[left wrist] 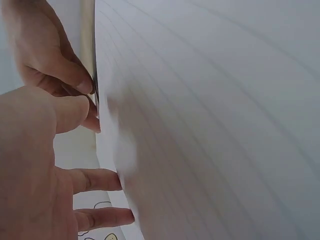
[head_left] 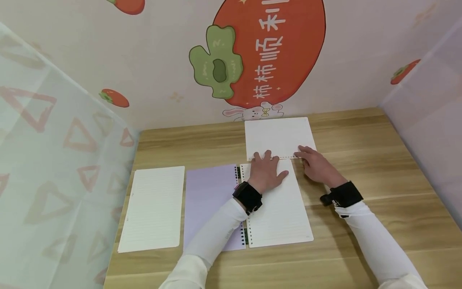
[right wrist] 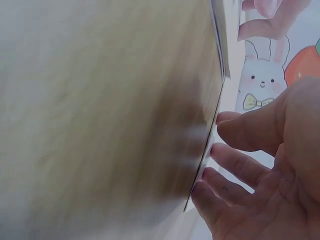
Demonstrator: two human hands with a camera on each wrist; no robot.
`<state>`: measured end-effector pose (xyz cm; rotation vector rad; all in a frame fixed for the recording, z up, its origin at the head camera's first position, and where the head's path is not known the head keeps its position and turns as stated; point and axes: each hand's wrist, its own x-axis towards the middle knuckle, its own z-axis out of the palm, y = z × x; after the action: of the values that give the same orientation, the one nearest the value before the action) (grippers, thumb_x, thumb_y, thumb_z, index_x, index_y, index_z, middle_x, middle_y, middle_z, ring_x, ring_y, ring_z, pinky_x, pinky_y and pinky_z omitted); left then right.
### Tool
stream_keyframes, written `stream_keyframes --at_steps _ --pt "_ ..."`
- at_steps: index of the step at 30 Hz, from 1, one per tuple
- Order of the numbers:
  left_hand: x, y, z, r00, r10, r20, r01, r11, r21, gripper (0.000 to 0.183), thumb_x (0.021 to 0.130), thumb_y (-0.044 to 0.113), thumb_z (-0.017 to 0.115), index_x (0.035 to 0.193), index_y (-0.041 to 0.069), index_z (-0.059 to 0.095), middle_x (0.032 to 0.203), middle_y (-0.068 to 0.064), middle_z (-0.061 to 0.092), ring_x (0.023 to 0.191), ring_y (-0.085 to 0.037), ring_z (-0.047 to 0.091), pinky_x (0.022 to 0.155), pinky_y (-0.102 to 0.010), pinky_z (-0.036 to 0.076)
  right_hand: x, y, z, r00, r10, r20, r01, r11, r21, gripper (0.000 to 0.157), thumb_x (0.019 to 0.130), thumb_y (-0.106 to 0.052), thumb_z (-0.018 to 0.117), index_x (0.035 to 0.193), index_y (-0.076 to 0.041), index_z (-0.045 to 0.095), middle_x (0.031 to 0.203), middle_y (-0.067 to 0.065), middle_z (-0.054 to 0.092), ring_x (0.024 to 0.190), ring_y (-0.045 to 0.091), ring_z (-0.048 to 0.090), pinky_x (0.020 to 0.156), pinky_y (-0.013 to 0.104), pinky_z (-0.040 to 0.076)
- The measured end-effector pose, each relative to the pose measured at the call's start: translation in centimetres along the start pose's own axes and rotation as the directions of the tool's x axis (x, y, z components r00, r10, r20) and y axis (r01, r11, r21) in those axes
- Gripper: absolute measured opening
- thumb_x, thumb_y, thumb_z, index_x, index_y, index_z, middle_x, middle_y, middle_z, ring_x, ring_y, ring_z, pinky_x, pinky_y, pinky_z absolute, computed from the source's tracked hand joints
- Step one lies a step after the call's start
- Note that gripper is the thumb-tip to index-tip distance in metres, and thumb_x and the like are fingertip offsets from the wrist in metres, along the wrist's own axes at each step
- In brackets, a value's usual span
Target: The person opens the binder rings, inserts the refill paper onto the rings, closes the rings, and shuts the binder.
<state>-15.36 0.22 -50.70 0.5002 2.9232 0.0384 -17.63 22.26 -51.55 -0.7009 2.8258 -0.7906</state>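
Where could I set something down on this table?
The table is bare right of the right hand and behind the purple cover, left of the far sheet. It's crowded around the left hand, over the lined page.

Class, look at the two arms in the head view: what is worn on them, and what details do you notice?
The left sleeve and right sleeve are long and white, the left with a faint grey marking. Each wrist carries a chunky black device, left and right. The fingers wear no gloves.
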Motion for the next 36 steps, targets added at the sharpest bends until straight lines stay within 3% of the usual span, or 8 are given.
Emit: stream_keyframes --at_steps 8,22,28,36 --pt "0.8 1.1 -0.3 0.998 0.054 -0.036 -0.054 0.998 -0.012 0.068 0.096 0.071 0.044 0.14 0.022 0.062 0.14 -0.006 0.055 0.116 -0.036 0.054 0.091 -0.04 0.052 -1.5 0.9 -0.5 0.998 0.052 -0.023 -0.052 0.999 0.005 0.04 0.101 0.006 0.044 0.136 0.011 0.06 0.153 0.036 0.043 0.143 0.057 0.035 0.114 0.065 0.033" --pt "2.4 3.0 -0.5 0.988 0.15 -0.03 -0.149 0.989 0.021 0.069 0.098 0.07 0.04 0.146 0.025 0.058 0.14 -0.004 0.054 0.115 -0.034 0.054 0.084 -0.037 0.052 -4.0 2.5 -1.2 0.993 0.091 -0.079 -0.09 0.996 0.014 0.041 0.097 0.008 0.048 0.136 0.013 0.059 0.152 0.038 0.042 0.141 0.058 0.037 0.11 0.068 0.036" --pt "3.0 4.4 -0.5 0.984 0.176 -0.007 -0.175 0.981 0.079 0.068 0.098 0.07 0.04 0.154 0.032 0.05 0.147 -0.003 0.05 0.122 -0.037 0.052 0.091 -0.04 0.051 -5.4 3.1 -1.6 0.989 0.082 -0.12 -0.085 0.996 -0.02 0.04 0.095 0.009 0.05 0.133 0.015 0.061 0.148 0.04 0.045 0.136 0.058 0.043 0.106 0.067 0.04" --pt "3.6 6.5 -0.5 0.974 0.223 0.034 -0.225 0.97 0.09 0.061 0.1 0.067 0.04 0.149 0.034 0.054 0.153 -0.001 0.044 0.129 -0.038 0.048 0.105 -0.047 0.043 -7.9 2.7 -1.6 0.973 0.098 -0.207 -0.123 0.986 -0.114 0.036 0.092 0.009 0.053 0.126 0.016 0.064 0.136 0.043 0.053 0.124 0.058 0.053 0.098 0.066 0.046"
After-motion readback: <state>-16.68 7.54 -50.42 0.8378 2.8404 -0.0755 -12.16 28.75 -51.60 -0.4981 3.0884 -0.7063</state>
